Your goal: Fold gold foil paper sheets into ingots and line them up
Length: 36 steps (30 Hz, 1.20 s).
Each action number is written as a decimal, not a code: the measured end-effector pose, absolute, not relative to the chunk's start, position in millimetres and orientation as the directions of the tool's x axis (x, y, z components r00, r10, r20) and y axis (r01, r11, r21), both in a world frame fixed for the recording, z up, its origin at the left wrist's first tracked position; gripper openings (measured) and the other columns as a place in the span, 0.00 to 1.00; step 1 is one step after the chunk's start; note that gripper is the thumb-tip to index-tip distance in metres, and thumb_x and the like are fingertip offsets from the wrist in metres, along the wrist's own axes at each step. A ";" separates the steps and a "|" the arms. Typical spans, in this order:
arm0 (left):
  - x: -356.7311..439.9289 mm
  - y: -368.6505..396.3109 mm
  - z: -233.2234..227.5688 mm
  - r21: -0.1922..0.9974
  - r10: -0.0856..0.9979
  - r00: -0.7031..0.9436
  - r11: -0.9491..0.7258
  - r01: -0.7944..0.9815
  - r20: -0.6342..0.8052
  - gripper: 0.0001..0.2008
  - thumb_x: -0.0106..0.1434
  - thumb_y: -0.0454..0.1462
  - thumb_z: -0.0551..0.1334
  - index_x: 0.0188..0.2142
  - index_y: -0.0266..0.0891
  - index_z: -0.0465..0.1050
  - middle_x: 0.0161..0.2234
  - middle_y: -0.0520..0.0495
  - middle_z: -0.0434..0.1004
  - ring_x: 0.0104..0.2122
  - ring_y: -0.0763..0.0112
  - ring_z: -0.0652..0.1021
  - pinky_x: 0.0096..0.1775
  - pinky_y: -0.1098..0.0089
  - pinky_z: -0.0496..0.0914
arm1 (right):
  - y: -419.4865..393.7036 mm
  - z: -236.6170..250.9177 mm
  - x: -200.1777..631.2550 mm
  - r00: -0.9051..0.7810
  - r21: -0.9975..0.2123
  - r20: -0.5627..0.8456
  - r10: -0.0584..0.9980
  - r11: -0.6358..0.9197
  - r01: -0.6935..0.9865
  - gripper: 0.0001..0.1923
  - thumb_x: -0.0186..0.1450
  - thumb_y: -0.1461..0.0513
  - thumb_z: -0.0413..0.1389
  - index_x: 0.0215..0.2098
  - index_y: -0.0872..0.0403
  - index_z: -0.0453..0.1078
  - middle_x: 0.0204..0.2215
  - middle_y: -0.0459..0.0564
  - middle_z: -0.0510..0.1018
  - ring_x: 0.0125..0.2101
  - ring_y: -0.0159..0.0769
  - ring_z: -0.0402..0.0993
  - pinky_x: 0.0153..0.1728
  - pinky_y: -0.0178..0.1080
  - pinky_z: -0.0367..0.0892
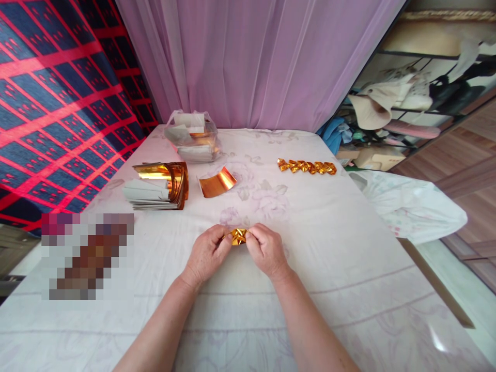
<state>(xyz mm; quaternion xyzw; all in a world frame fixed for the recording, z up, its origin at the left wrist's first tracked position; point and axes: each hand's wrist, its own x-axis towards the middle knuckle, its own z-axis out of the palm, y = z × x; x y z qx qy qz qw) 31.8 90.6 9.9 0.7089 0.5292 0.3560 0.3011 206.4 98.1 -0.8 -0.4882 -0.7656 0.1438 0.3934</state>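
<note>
My left hand (207, 253) and my right hand (266, 249) meet over the pale floral cloth (329, 248), each pinching one end of a small folded gold foil piece (238, 236). The piece is crumpled and mostly covered by my fingers. Beyond my hands lies a single curled gold foil sheet (217, 182). To its left rests a stack of gold foil sheets (160, 185) with white backs. A row of several finished folded gold pieces (306, 166) lies in a line at the far right of the cloth.
A clear plastic bag (192, 136) with more foil stands at the back. Pink curtains (256, 57) hang behind, a red and blue patterned fabric (50, 103) at left. Cluttered shelves (406, 103) stand at right, beside a white bundle (418, 212). A blurred patch (87, 256) covers the near left.
</note>
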 end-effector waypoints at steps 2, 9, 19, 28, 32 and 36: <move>30.0 90.7 10.6 0.828 0.960 0.218 -0.263 0.495 0.174 0.12 0.65 0.39 0.53 0.26 0.40 0.67 0.25 0.52 0.71 0.27 0.72 0.72 0.31 0.73 0.66 | 97.8 -0.4 205.0 -0.219 -0.608 0.464 0.858 0.488 0.626 0.16 0.66 0.64 0.45 0.20 0.50 0.55 0.19 0.43 0.65 0.22 0.30 0.62 0.26 0.35 0.54; 33.0 89.1 7.6 0.877 0.963 0.205 -0.249 0.412 0.177 0.14 0.67 0.42 0.52 0.27 0.40 0.67 0.27 0.51 0.72 0.29 0.71 0.72 0.33 0.72 0.67 | 97.2 -0.4 201.5 -0.235 -0.602 0.464 0.854 0.498 0.624 0.16 0.67 0.63 0.45 0.20 0.50 0.55 0.19 0.43 0.65 0.21 0.30 0.62 0.25 0.35 0.54; 32.6 89.0 7.8 0.862 0.963 0.178 -0.261 0.435 0.202 0.14 0.67 0.41 0.52 0.27 0.41 0.67 0.27 0.50 0.71 0.29 0.71 0.72 0.33 0.72 0.67 | 99.5 -0.6 208.3 -0.222 -0.611 0.460 0.860 0.488 0.623 0.16 0.66 0.63 0.46 0.20 0.50 0.55 0.19 0.43 0.65 0.22 0.30 0.62 0.26 0.34 0.55; 31.7 89.7 8.7 0.948 0.982 0.146 -0.154 0.279 0.117 0.14 0.67 0.42 0.52 0.27 0.40 0.65 0.26 0.52 0.70 0.29 0.72 0.72 0.33 0.72 0.67 | 98.1 4.7 203.9 -0.220 -0.778 0.372 0.902 0.432 0.455 0.16 0.66 0.62 0.45 0.20 0.50 0.51 0.18 0.41 0.61 0.21 0.29 0.60 0.24 0.33 0.54; 33.1 89.6 4.5 0.900 0.975 0.094 -0.221 0.376 0.201 0.13 0.67 0.41 0.52 0.27 0.40 0.66 0.27 0.51 0.72 0.29 0.71 0.73 0.34 0.72 0.67 | 98.8 3.5 205.3 -0.232 -0.733 0.397 0.888 0.459 0.502 0.17 0.66 0.62 0.46 0.20 0.51 0.53 0.18 0.41 0.63 0.21 0.29 0.60 0.24 0.33 0.54; 33.5 88.7 -0.6 0.777 0.945 0.055 -0.298 0.555 0.323 0.11 0.66 0.39 0.53 0.30 0.41 0.69 0.28 0.50 0.73 0.30 0.70 0.74 0.34 0.71 0.67 | 99.3 0.2 207.9 -0.242 -0.591 0.488 0.839 0.521 0.616 0.16 0.68 0.63 0.46 0.21 0.51 0.60 0.20 0.43 0.67 0.23 0.30 0.63 0.26 0.34 0.55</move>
